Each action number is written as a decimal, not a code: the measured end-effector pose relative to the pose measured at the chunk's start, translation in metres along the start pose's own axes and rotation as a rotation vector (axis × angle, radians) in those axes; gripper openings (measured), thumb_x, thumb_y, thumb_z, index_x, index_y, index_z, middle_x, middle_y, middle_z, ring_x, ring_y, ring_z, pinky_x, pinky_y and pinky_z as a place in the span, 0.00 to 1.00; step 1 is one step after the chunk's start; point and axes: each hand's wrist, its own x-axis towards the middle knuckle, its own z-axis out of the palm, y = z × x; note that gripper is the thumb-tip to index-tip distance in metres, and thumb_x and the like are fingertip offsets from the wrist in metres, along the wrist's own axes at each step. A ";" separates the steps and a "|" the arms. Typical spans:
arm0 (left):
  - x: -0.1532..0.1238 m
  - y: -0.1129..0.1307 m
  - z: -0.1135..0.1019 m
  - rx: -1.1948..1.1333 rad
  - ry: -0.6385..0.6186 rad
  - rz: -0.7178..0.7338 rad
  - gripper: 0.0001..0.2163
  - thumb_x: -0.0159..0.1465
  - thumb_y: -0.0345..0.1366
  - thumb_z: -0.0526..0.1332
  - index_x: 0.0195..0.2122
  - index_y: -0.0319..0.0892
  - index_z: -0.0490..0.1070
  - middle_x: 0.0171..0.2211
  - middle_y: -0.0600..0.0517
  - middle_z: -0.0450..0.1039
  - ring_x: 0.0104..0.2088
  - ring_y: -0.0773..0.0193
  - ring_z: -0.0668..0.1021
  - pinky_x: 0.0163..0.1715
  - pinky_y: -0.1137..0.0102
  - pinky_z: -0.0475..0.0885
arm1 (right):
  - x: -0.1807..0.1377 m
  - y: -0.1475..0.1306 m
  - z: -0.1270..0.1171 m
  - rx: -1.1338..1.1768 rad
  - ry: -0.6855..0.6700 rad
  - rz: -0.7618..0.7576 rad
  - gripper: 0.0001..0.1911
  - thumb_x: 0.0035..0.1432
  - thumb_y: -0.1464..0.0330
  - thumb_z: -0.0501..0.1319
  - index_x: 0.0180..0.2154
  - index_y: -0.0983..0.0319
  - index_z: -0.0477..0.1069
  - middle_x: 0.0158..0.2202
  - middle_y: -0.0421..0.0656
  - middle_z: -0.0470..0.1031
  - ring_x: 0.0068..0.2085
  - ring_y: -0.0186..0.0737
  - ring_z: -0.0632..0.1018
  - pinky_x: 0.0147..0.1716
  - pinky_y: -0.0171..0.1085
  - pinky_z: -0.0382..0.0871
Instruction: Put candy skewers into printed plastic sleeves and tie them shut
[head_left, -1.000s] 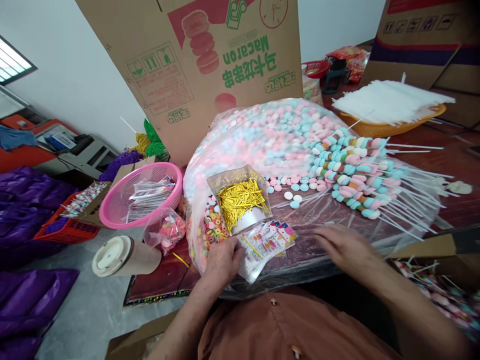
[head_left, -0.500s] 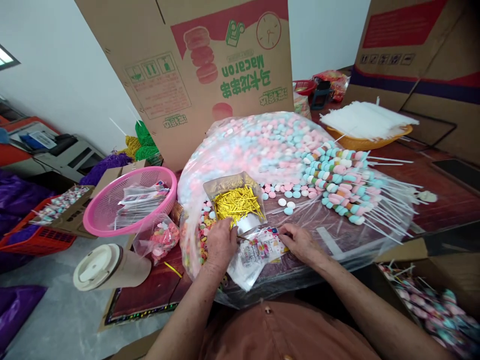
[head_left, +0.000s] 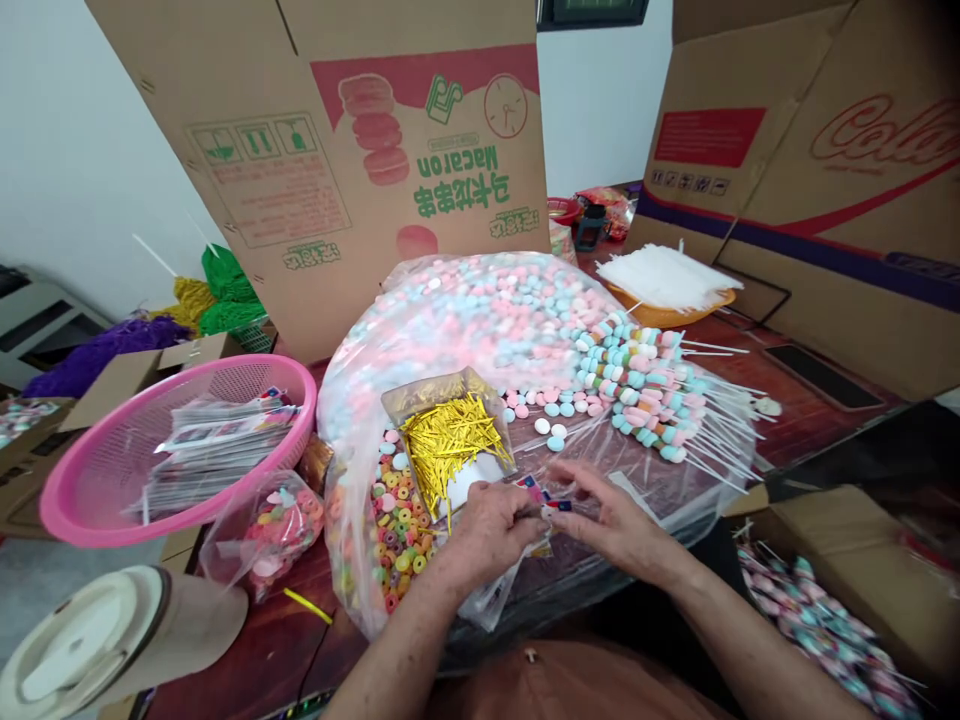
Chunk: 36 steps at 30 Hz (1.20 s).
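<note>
The left hand [head_left: 498, 528] curls over printed bags [head_left: 491, 603] by the worktop's [head_left: 259, 652] near edge, its pinch hidden, so I cannot tell its grip; the right hand [head_left: 619, 522] has thumb and fingers parted beside them. Beyond come gold ties [head_left: 450, 440], bagged pastel candies [head_left: 480, 320], a carton [head_left: 262, 180].

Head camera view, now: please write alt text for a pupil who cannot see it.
A person's left hand and right hand are close together over printed plastic packets. Beyond them lie gold strips, then pastel sweets in clear plastic, with skewered sweets at right and a pink basket at left.
</note>
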 end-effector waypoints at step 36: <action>-0.011 -0.008 0.007 -0.073 0.493 0.109 0.08 0.61 0.36 0.57 0.37 0.46 0.76 0.32 0.50 0.77 0.34 0.62 0.77 0.36 0.70 0.73 | 0.065 0.069 -0.183 -0.916 0.291 0.043 0.15 0.54 0.75 0.53 0.43 0.63 0.71 0.52 0.54 0.66 0.51 0.57 0.61 0.45 0.53 0.54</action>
